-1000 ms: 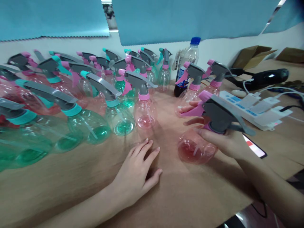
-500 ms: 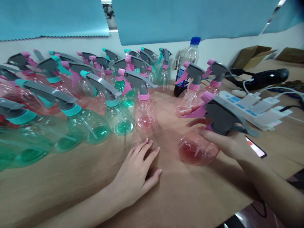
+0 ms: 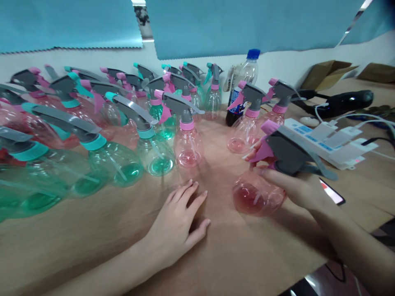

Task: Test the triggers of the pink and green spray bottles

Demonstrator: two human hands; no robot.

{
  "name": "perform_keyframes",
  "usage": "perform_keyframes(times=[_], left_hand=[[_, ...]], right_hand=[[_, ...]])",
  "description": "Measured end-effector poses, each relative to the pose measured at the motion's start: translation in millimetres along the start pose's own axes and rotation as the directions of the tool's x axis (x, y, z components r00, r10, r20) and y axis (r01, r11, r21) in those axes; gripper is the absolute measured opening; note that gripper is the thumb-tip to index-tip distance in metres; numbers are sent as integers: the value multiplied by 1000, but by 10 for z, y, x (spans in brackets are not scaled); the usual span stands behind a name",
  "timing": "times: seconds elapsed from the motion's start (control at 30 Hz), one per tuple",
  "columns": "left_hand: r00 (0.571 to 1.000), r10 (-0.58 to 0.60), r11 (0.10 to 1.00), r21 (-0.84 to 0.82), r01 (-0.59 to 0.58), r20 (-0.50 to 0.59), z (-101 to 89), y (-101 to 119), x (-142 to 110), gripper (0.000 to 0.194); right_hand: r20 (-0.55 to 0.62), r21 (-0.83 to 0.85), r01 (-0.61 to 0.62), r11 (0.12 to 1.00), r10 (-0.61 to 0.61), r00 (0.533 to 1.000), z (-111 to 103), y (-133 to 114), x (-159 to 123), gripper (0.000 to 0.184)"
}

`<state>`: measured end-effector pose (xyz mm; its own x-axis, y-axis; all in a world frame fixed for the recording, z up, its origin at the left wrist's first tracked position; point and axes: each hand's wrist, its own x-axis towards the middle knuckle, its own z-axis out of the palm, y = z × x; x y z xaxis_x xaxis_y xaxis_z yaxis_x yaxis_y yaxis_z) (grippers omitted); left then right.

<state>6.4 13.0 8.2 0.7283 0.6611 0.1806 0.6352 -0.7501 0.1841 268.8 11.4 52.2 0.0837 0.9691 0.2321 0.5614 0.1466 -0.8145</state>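
Note:
My right hand (image 3: 286, 183) grips a pink spray bottle (image 3: 257, 193) by its neck, with a finger at the pink trigger. The bottle has a grey head and reddish liquid at the bottom, and it leans slightly. My left hand (image 3: 180, 222) rests palm down on the brown tabletop (image 3: 234, 259), fingers spread, holding nothing. Just beyond its fingertips stand another pink spray bottle (image 3: 189, 144) and a green spray bottle (image 3: 154, 154). Behind the held bottle are two more, one of them a pink spray bottle (image 3: 243, 131).
Several green and pink spray bottles crowd the left side, including a green bottle (image 3: 114, 162). A dark drink bottle with a blue cap (image 3: 253, 54) stands near the wall. A power strip (image 3: 330, 144), a phone (image 3: 332, 192), cables and a cardboard box (image 3: 328, 74) lie to the right.
The fingers of my right hand have drawn in toward the bottle, pulling the trigger back. My left hand has stayed in place.

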Motion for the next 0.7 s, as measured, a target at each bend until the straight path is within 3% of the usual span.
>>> perform_keyframes(times=[0.23, 0.37, 0.7], left_hand=[[1000, -10, 1000, -6, 10, 9, -14, 20, 2, 44], [1000, -4, 1000, -12, 4, -3, 2, 11, 0, 44], [1000, -3, 1000, -15, 3, 3, -20, 21, -7, 43]], right_hand=[[-14, 146, 45, 988, -43, 999, 25, -24, 30, 5], [37, 184, 90, 979, -98, 994, 41, -16, 57, 16], [63, 170, 172, 970, -185, 981, 31, -14, 62, 22]])
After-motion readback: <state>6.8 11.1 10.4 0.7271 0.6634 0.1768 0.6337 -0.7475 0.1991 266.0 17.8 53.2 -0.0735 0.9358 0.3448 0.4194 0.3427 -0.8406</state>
